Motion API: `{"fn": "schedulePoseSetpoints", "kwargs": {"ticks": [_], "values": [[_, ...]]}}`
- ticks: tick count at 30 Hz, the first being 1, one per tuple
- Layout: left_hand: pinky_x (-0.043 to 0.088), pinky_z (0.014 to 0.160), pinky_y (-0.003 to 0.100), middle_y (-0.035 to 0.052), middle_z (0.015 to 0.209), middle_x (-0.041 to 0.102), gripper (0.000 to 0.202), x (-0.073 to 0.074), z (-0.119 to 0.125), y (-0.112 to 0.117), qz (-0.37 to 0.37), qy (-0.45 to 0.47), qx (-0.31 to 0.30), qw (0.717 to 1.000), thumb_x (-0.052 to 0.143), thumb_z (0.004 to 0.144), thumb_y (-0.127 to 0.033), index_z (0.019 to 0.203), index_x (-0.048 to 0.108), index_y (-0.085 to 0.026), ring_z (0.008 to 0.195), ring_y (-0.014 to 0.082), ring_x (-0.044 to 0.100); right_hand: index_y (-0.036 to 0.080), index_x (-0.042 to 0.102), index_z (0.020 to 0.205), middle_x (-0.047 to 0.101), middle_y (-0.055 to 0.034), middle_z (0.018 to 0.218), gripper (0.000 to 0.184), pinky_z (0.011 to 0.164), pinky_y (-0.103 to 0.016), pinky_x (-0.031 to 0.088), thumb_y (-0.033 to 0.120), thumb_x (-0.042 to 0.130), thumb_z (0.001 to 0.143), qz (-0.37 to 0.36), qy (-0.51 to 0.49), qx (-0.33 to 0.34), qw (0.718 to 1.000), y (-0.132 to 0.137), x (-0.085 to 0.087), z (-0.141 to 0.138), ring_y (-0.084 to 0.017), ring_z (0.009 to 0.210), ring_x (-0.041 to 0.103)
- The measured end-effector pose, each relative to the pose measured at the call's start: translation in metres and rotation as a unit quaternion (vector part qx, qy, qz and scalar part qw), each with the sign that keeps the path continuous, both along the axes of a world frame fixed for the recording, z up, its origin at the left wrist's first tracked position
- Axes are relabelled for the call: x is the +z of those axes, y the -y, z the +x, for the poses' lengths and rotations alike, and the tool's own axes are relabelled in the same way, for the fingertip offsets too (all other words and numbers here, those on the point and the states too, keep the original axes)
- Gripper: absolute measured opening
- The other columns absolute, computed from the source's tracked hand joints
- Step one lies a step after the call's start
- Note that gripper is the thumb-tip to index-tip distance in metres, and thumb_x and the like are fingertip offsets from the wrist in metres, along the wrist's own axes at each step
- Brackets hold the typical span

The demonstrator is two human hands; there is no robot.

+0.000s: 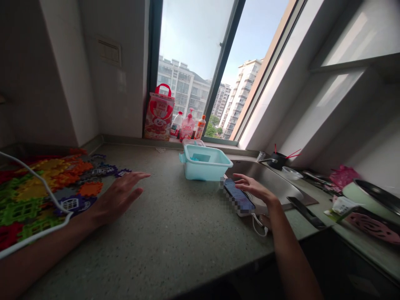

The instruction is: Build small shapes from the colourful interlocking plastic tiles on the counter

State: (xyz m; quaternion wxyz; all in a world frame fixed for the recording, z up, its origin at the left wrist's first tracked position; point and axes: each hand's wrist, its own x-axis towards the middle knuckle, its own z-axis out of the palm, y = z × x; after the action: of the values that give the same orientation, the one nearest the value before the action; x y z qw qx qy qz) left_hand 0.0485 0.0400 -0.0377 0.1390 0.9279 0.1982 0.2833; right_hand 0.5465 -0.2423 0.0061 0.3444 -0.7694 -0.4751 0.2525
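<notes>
My left hand (120,198) lies flat and open on the speckled grey countertop (175,216), fingers spread, holding nothing. Its fingertips are just right of a heap of colourful interlocking plastic puzzle pieces (40,196). A white cable (40,183) arcs over that heap and past my left wrist. My right hand (251,187) is open above a smartphone (239,196), with its fingers at the phone's upper edge. The lit screen is partly pixelated. A thin white charging cable (258,225) trails from the phone's lower end.
A light-blue plastic basket (204,164) stands between my hands. Behind it, bottles (187,127) and a red-and-white gift bag (159,114) line the windowsill. A steel sink (265,177) lies right, with a tap, a black knife (306,212), a pink mat and a pan beyond.
</notes>
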Motion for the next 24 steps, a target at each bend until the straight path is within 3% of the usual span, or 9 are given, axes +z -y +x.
{"fn": "schedulePoseSetpoints", "kwargs": {"ticks": [7, 12, 18, 24], "values": [[0.025, 0.128, 0.053, 0.0057, 0.153, 0.056, 0.063, -0.003, 0.000, -0.003, -0.002, -0.009, -0.003, 1.000, 0.029, 0.105, -0.065, 0.153, 0.048, -0.029, 0.146, 0.0299, 0.047, 0.024, 0.057, 0.149, 0.073, -0.0134, 0.127, 0.075, 0.106, -0.046, 0.054, 0.059, 0.074, 0.085, 0.026, -0.004, -0.023, 0.999, 0.010, 0.010, -0.006, -0.035, 0.125, 0.065], [0.032, 0.124, 0.053, 0.0079, 0.153, 0.056, 0.069, -0.001, 0.002, -0.001, -0.002, -0.031, 0.002, 1.000, 0.030, 0.104, -0.070, 0.154, 0.049, -0.027, 0.145, 0.0316, 0.048, 0.023, 0.061, 0.145, 0.069, -0.0141, 0.136, 0.073, 0.105, -0.047, 0.054, 0.058, 0.075, 0.083, 0.029, -0.009, -0.025, 0.999, 0.006, 0.009, -0.012, -0.037, 0.128, 0.062], [0.031, 0.124, 0.052, 0.0079, 0.153, 0.057, 0.065, -0.006, 0.004, -0.006, 0.023, -0.036, -0.003, 0.999, 0.035, 0.104, -0.067, 0.154, 0.048, -0.027, 0.144, 0.0315, 0.049, 0.023, 0.063, 0.143, 0.068, -0.0135, 0.136, 0.069, 0.106, -0.049, 0.053, 0.060, 0.070, 0.086, 0.004, -0.027, -0.016, 0.999, 0.005, 0.012, -0.025, -0.038, 0.129, 0.061], [0.029, 0.125, 0.053, 0.0091, 0.154, 0.056, 0.068, -0.007, 0.004, -0.005, 0.014, -0.047, 0.003, 0.999, 0.034, 0.104, -0.068, 0.155, 0.049, -0.026, 0.146, 0.0321, 0.047, 0.024, 0.064, 0.143, 0.064, -0.0130, 0.144, 0.066, 0.108, -0.050, 0.053, 0.060, 0.067, 0.088, 0.019, -0.023, -0.007, 1.000, 0.005, 0.007, -0.018, -0.038, 0.135, 0.058]]}}
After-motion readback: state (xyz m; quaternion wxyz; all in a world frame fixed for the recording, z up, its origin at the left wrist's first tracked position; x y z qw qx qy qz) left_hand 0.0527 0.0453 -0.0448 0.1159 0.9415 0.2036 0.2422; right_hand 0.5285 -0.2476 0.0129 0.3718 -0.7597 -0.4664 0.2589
